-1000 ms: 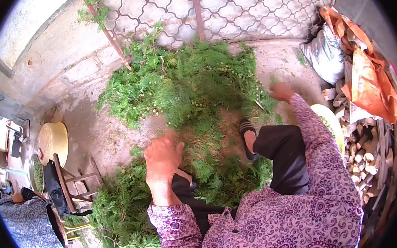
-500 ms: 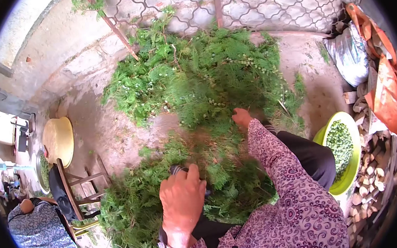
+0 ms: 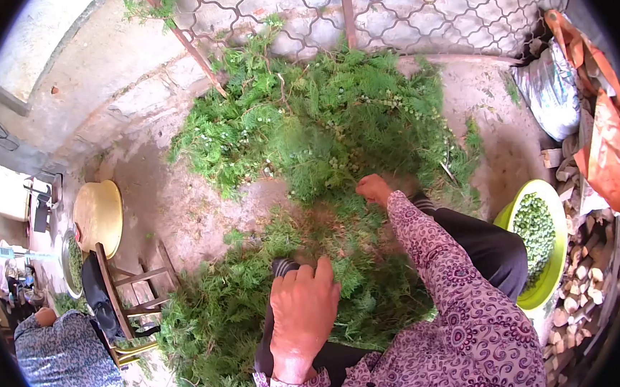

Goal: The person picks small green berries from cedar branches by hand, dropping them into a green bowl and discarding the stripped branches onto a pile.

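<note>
My left hand (image 3: pixel 304 312) is in front of me, back of the hand up, fingers curled together; whatever lies under them is hidden. Beyond it and to the right, my right hand (image 3: pixel 374 189) is closed at the near edge of a big heap of green branches (image 3: pixel 305 122) dotted with small pale cones or berries. It grips something too small to make out, most likely a sprig. A second pile of green branches (image 3: pixel 219 329) lies around my feet. At my right knee stands a lime-green basin (image 3: pixel 562 248) filled with small green pieces.
A metal lattice (image 3: pixel 419 13) borders the far side. Stacked firewood (image 3: pixel 582 282), a white sack (image 3: pixel 551 94) and orange sheeting (image 3: pixel 603 166) line the right. At left are a wooden chair (image 3: pixel 143 277), a yellow round basin (image 3: pixel 100 219) and another person (image 3: pixel 66 361) in patterned clothing.
My left hand has shifted right and slightly down. My right hand has moved slightly left and down in the view. The whole scene has slid a little to the right.
</note>
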The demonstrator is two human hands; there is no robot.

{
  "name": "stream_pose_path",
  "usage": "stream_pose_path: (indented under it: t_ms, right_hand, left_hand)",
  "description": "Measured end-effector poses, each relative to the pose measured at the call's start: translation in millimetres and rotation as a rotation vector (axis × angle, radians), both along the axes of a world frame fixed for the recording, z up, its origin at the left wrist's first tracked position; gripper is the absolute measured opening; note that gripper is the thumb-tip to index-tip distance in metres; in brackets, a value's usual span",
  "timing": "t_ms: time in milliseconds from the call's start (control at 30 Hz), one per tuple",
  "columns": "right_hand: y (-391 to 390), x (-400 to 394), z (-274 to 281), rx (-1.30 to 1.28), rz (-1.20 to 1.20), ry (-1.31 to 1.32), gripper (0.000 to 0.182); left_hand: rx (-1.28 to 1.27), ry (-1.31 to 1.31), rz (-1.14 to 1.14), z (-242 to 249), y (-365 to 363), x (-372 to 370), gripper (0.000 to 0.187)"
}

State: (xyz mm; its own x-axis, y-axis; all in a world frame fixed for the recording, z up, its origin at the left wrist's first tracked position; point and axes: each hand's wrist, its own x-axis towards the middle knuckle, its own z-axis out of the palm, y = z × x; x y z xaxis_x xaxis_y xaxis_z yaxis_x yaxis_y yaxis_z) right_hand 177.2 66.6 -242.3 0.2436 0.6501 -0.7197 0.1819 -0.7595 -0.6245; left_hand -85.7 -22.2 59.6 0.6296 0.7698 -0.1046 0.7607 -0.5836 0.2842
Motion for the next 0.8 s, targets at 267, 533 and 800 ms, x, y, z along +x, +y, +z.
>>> stream_pose_path:
  t_ms: [267,533,800]
  right_hand:
    - [-19.1,34.6,101.0,0.642,0.451,-0.435,0.022]
    - [-78.6,15.1,275.2,0.854,0.992,-0.415,0.018]
    - [-120.4,-6.2,314.9,0.793,0.813,0.056,0.016]
  left_hand:
    - [0.052,-0.108,0.04,3.9,0.6,1.4,0.024]
    - [0.059,-0.403,-0.031,8.6,1.7,29.6,0.04]
    - [-0.418,-0.446,-0.215,-7.1,8.4,53.0,0.022]
